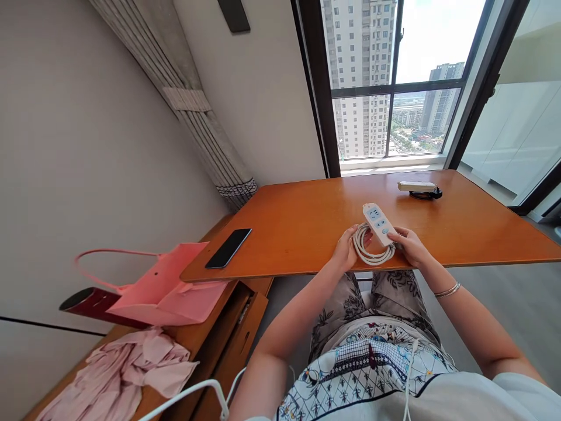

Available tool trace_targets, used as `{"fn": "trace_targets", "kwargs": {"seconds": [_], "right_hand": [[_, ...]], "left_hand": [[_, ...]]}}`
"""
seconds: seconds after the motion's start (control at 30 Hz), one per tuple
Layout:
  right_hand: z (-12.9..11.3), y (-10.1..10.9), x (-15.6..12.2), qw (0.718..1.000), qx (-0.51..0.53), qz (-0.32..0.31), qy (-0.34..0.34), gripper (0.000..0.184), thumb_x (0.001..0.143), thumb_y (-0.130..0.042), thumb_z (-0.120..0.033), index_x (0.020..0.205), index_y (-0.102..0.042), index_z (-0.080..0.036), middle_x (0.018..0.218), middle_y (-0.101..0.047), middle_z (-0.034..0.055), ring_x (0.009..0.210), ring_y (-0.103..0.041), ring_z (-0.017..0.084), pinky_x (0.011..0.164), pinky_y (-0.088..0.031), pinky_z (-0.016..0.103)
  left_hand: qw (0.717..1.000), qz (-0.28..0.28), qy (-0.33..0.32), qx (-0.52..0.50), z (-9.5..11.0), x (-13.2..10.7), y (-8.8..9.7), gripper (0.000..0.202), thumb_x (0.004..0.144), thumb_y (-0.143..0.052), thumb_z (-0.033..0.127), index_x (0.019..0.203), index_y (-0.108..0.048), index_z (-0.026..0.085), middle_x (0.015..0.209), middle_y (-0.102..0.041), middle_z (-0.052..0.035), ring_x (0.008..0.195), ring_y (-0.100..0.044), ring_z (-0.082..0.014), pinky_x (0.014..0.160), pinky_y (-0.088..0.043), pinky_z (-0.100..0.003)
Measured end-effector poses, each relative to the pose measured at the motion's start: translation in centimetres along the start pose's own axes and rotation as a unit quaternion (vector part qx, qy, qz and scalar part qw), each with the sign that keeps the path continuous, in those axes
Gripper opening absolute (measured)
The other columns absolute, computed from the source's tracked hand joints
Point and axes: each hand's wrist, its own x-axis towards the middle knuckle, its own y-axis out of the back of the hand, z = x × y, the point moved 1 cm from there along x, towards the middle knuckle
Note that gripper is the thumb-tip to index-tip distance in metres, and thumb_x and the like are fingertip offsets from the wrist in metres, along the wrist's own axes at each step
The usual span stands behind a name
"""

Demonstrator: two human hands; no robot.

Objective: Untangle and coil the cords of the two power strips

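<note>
A white power strip (379,223) with several sockets is held tilted above the front edge of the wooden table. Its pale cable (367,252) is gathered in a loose coil beside and below the strip. My left hand (347,248) is closed around the left side of the coil. At the strip's lower right side, my right hand (409,244) grips it with the thumb on top. The undersides of both hands are partly hidden.
Farther back on the table (298,228) lies another white power strip (417,186) with a black cord (425,195). A black phone (228,248) rests near the left edge. Left of the table are a pink bag (175,292) and crumpled pink cloth (127,368) on a wooden cabinet.
</note>
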Motion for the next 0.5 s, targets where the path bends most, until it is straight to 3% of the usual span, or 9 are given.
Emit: {"fn": "trace_targets", "kwargs": {"seconds": [0.1, 0.2, 0.33, 0.43, 0.5], "right_hand": [[0.4, -0.3, -0.1, 0.998, 0.036, 0.047, 0.031, 0.059, 0.046, -0.093, -0.053, 0.092, -0.077, -0.019, 0.098, -0.077, 0.0071, 0.077, -0.067, 0.018, 0.065, -0.051, 0.027], [0.6, -0.9, -0.4, 0.997, 0.037, 0.047, 0.041, 0.061, 0.049, -0.091, -0.056, 0.096, -0.076, -0.020, 0.101, -0.077, 0.0077, 0.079, -0.066, 0.019, 0.064, -0.050, 0.027], [0.4, -1.6, -1.2, 0.999, 0.015, 0.000, 0.042, 0.062, 0.052, -0.090, -0.055, 0.101, -0.076, -0.021, 0.104, -0.076, 0.0072, 0.083, -0.066, 0.019, 0.066, -0.050, 0.028], [0.3, -1.7, -1.6, 0.998, 0.000, 0.003, 0.055, 0.060, 0.054, -0.090, -0.054, 0.102, -0.076, -0.021, 0.102, -0.075, 0.0063, 0.078, -0.062, 0.016, 0.062, -0.046, 0.025], [0.3, -1.5, -1.7, 0.998, -0.004, 0.014, 0.067, 0.058, 0.056, -0.088, -0.054, 0.101, -0.076, -0.020, 0.098, -0.075, 0.0060, 0.072, -0.058, 0.015, 0.058, -0.042, 0.025]], "left_hand": [[0.999, 0.008, 0.015, -0.029, -1.2, -0.4, -0.2, 0.026, 0.086, -0.067, 0.040, 0.101, -0.065, 0.019, 0.090, -0.073, -0.0063, 0.091, -0.070, -0.0211, 0.082, -0.055, -0.036], [0.998, 0.062, -0.013, -0.024, -1.9, -0.7, -0.9, 0.033, 0.085, -0.070, 0.050, 0.093, -0.064, 0.018, 0.065, -0.063, 0.0003, 0.065, -0.063, -0.0148, 0.075, -0.055, -0.034], [0.991, 0.116, -0.062, -0.008, -1.5, -1.0, -1.7, 0.047, 0.080, -0.070, 0.062, 0.074, -0.057, 0.018, 0.046, -0.041, 0.0088, 0.041, -0.039, -0.0062, 0.057, -0.047, -0.024], [0.993, 0.109, -0.048, -0.007, -0.5, -1.3, -1.8, 0.054, 0.079, -0.068, 0.067, 0.063, -0.049, 0.019, 0.042, -0.034, 0.0098, 0.037, -0.030, -0.0047, 0.050, -0.042, -0.022], [0.997, 0.080, -0.003, -0.023, 0.2, -1.5, -1.8, 0.060, 0.084, -0.055, 0.073, 0.060, -0.048, 0.019, 0.043, -0.037, 0.0073, 0.037, -0.032, -0.0052, 0.051, -0.044, -0.022]]}}
